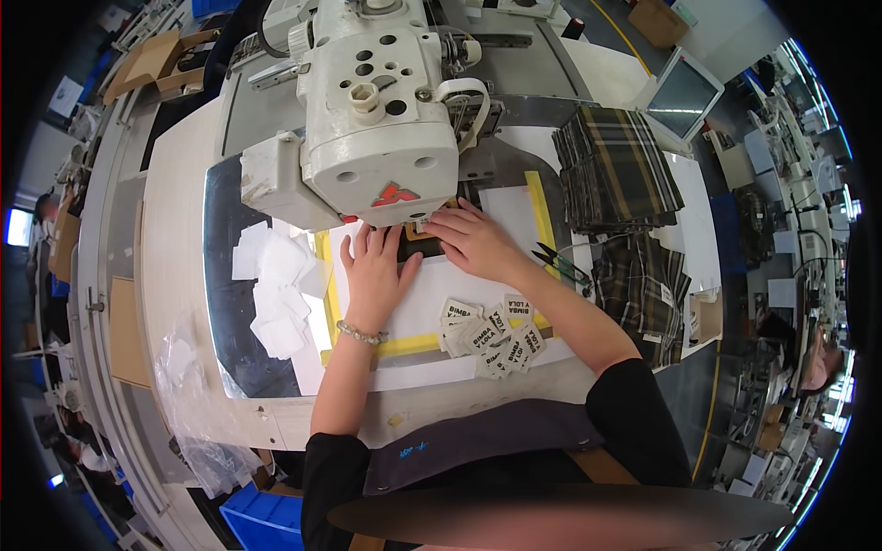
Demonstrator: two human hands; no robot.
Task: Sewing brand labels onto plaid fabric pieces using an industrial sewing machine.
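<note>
Beneath the head of a white sewing machine (381, 138), both hands rest on the work surface. My left hand (375, 280) lies flat with fingers apart, its thumb beside a dark piece of fabric (421, 249). My right hand (476, 241) reaches in from the other side, fingers stretched out over the fabric by a small tan frame (412, 232). The machine head partly hides the fingertips. Cream printed labels (482, 336) lie in a loose pile nearer me. White paper squares (276, 285) are spread left of my left hand. Black-handled thread snips (560, 264) lie beyond my right forearm.
A tall stack of folded plaid fabric (614, 174) stands at the right, with a looser plaid pile (641, 298) nearer me. Behind is a screen (684, 94). Clear plastic bags (188, 386) hang at the table's left edge, above a blue crate (264, 519).
</note>
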